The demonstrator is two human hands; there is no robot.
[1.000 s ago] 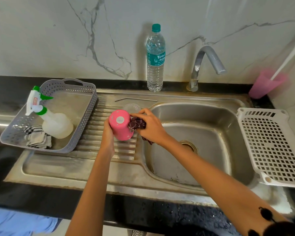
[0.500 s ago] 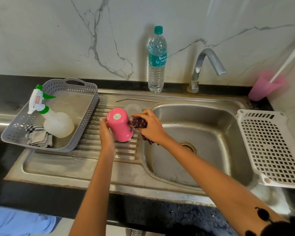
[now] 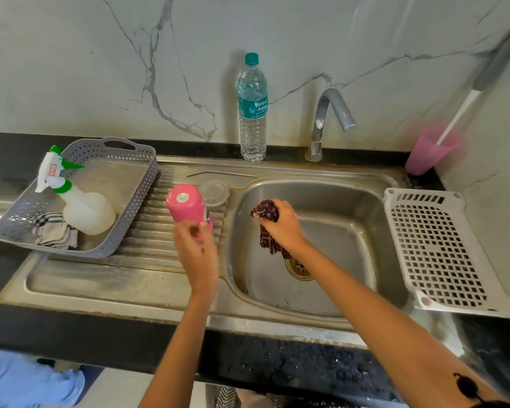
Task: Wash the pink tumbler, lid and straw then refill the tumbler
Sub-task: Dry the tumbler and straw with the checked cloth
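2 things look shaky at this sink. 1st, the pink tumbler (image 3: 186, 206) stands mouth-down and tilted on the ribbed drainboard (image 3: 147, 231), near the edge that drops to the basin (image 3: 336, 231). The left hand (image 3: 196, 251) is at its lower end. That hand is blurred, so I cannot tell whether its fingers clasp the tumbler or only touch it. If the hold is loose, the smooth, probably wet wall could slide on the ribs. The tumbler might then topple into the basin, or knock the clear lid (image 3: 214, 192) lying just beside it toward the drainboard's back edge.

2nd, the right hand (image 3: 283, 228) is clenched around a dark cloth (image 3: 265, 212) over the basin, apart from the tumbler, so only the left hand can steady it. The metal straw (image 3: 221, 173) lies along the back edge of the sink top. It is thin and round, and a bump could roll it down into the basin. The water bottle (image 3: 252, 113) stands capped at the back edge beside the tap (image 3: 330, 113). Refilling looks some way off, with lid and straw untouched.
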